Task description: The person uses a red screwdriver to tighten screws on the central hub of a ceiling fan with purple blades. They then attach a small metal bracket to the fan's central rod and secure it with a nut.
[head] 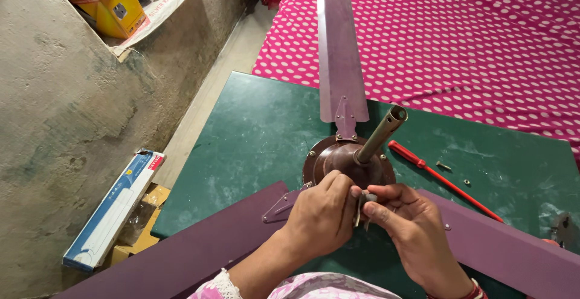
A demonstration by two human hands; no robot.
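A brown ceiling fan motor (338,157) lies on a green table (254,136), its metal down rod (382,134) slanting up to the right. Three purple blades spread from it: one pointing away (339,51), one toward the lower left (199,244), one to the lower right (513,244). My left hand (320,217) and my right hand (411,226) meet at the motor's near edge, pinching a small grey metal part (364,205) between their fingertips.
A red-handled screwdriver (438,175) and two loose screws (444,166) lie on the table right of the motor. A pink dotted cloth (471,39) covers the surface behind. A long blue-and-white box (115,211) and a yellow box (115,3) sit along the concrete wall at left.
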